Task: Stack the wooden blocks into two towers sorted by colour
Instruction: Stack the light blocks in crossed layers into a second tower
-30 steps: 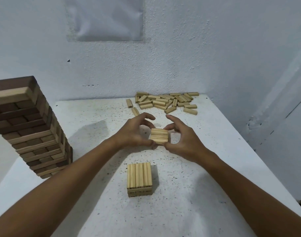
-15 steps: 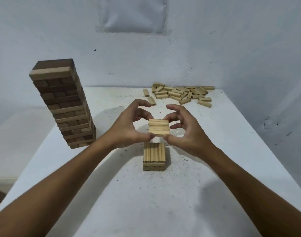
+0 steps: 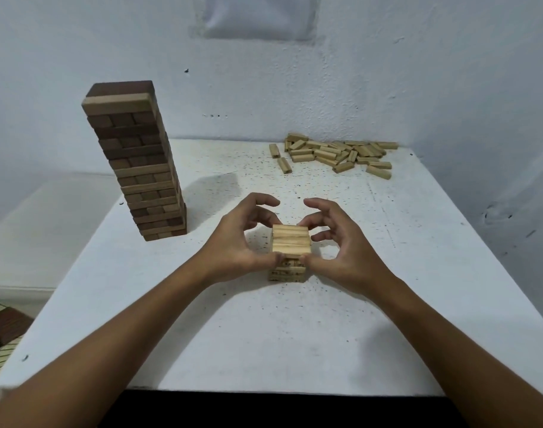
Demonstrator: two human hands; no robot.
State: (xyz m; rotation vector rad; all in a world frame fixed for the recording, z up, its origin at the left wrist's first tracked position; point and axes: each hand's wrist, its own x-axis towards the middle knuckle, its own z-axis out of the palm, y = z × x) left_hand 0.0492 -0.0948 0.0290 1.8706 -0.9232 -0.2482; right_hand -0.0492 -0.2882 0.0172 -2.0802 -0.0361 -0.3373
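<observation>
To your left stands a tall tower of dark brown and tan wooden blocks, well apart from your hands, and at the far right of the speckled white tabletop lies a loose heap of pale wooden blocks, two of them strayed just to its left. Nothing stands between your hands and either group. The table sits in the corner of rough white walls, with a pale sheet fixed high on the back one. Your left hand and right hand pinch a flat layer of pale blocks from both sides, resting on or just over the short pale stack at the table's middle; I cannot tell which
</observation>
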